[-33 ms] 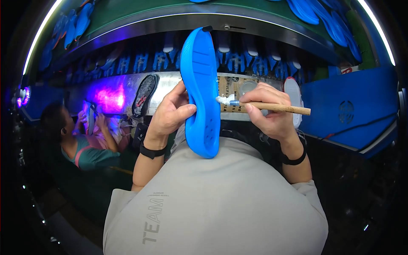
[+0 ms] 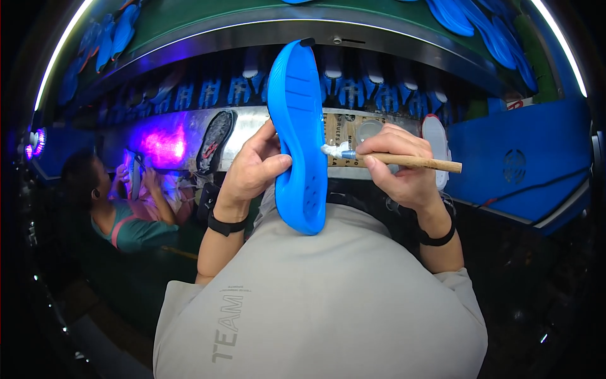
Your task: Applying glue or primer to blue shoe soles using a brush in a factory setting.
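A bright blue shoe sole (image 2: 302, 132) stands lengthwise in front of my chest, its hollow inner side facing up with grooves at the far end and small holes at the near end. My left hand (image 2: 255, 167) grips its left edge, thumb over the rim. In my right hand (image 2: 404, 161) is a brush (image 2: 410, 162) with a wooden handle, pinched between thumb and fingers. Its white, clumped bristles touch or nearly touch the sole's right edge. Behind the brush, a clear round container (image 2: 369, 129) stands on printed brown cardboard (image 2: 341, 129), partly hidden by my hand.
A metal bench (image 2: 249, 129) crosses ahead, holding a dark shoe part (image 2: 215, 142) on the left and a white-and-red shoe part (image 2: 434, 136) on the right. Beyond are racked blue holders and a green conveyor (image 2: 252, 20) carrying blue soles. At left, another person (image 2: 129, 208) handles a shoe.
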Action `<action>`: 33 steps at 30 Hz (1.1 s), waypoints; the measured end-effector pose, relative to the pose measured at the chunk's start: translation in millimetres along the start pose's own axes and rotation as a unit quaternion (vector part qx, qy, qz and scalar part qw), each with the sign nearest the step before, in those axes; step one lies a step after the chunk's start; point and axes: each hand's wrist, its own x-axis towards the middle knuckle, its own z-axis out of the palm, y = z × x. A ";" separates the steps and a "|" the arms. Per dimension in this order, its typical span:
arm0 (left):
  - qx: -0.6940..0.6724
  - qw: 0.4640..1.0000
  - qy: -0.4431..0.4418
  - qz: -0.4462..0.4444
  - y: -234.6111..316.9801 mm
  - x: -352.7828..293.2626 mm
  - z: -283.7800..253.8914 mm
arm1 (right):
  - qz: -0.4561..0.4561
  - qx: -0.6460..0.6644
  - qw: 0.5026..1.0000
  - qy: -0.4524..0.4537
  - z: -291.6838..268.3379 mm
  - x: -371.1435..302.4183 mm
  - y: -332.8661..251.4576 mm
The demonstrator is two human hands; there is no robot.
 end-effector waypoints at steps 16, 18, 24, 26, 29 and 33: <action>0.033 0.999 0.014 0.004 7.9 5.9 -19.2 | 0.054 0.067 0.992 0.089 -1.1 -24.5 -10.4; 0.049 0.999 0.013 0.013 16.8 14.3 -27.7 | 0.042 0.092 0.986 0.134 -5.3 -32.8 -2.8; -0.045 0.972 -0.056 0.226 141.6 104.3 -65.2 | 0.117 0.131 0.963 0.202 -5.0 -44.4 9.7; -0.043 0.974 0.055 0.217 171.4 151.8 -106.6 | 0.123 0.112 0.964 0.207 2.7 -44.1 7.2; 0.200 0.874 0.411 0.163 166.8 184.7 -150.5 | 0.138 0.090 0.964 0.211 2.5 -43.2 7.3; 0.503 0.701 0.456 0.219 156.8 181.8 -178.2 | 0.181 0.085 0.955 0.218 3.8 -50.0 10.7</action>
